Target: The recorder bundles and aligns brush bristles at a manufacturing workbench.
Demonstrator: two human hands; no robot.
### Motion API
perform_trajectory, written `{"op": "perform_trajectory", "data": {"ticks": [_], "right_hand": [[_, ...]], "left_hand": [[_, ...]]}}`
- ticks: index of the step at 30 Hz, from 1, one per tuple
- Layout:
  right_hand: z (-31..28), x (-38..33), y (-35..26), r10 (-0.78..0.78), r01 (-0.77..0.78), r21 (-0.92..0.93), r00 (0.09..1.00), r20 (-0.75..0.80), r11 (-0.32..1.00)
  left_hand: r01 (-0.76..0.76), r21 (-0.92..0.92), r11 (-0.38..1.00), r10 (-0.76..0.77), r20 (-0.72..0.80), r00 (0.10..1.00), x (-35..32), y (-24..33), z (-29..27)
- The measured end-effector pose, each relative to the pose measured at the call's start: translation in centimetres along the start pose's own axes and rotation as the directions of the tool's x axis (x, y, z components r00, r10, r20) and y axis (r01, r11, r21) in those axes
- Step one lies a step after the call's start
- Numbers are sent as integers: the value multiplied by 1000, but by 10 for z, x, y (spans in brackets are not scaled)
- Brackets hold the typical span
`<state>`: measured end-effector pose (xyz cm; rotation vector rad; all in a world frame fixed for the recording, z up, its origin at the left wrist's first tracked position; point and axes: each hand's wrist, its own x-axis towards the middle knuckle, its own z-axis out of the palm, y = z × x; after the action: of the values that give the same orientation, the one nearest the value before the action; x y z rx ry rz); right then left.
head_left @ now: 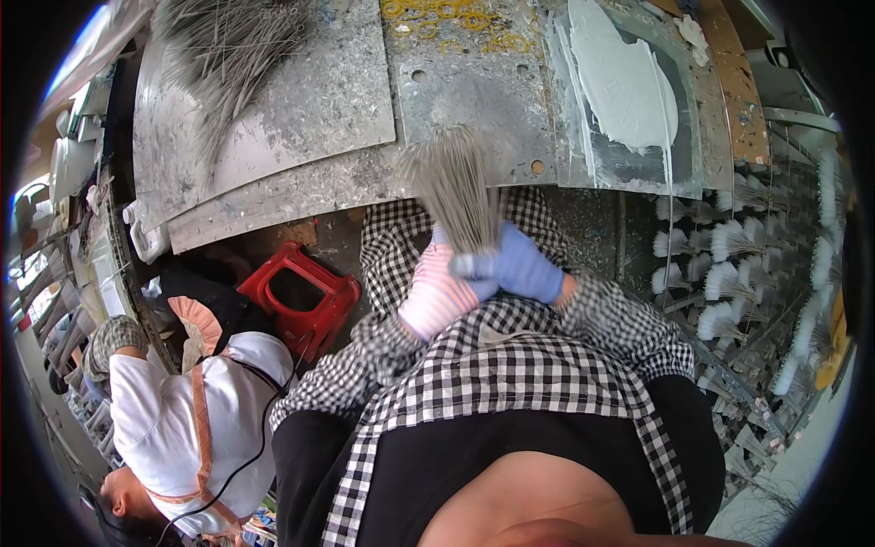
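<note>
A bundle of thin grey wire-like stems (460, 187) stands up from my two gloved hands, its fanned far ends over the table's front edge. My left hand (433, 294), in a pink-and-white striped glove, is closed around the near end. Against it from the right, my right hand (521, 264), in a blue glove, wraps the same end with its fingers overlapping the left. The bundle's lower tips are hidden in the gloves, and its upper ends are blurred. A larger loose pile of the same grey stems (214, 64) lies on the table at the far left.
The paint-spattered metal table (319, 137) spans the front. Thick white paste (620, 82) covers a dark board at right; yellow rings (456, 14) lie at the back. Racks of white-tipped bunches (729, 242) stand right. A red stool (305, 292) and a seated person (196, 419) are left.
</note>
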<state>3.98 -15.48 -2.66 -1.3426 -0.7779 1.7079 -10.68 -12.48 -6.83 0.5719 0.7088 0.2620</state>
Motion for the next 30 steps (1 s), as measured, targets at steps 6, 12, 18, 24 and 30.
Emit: {"op": "perform_trajectory", "data": {"ticks": [6, 12, 18, 24, 30], "right_hand": [[-8, 12, 32, 145, -150, 52, 985, 98, 987], [-9, -24, -39, -131, 149, -342, 989, 74, 928], [-22, -11, 5, 269, -261, 318, 963, 19, 912], [-19, 1, 7, 240, -195, -172, 923, 302, 966], [-37, 63, -14, -62, 80, -92, 981, 183, 993]], "left_hand": [[-110, 732, 672, 176, -15, 984, 11, -2, -6], [-492, 843, 218, 483, 345, 805, -40, 71, 23], [121, 573, 811, -140, -12, 990, -28, 42, -25], [-321, -182, 929, 369, 433, 823, 29, 98, -9], [-533, 269, 803, 362, 490, 793, 4, 158, 67]]}}
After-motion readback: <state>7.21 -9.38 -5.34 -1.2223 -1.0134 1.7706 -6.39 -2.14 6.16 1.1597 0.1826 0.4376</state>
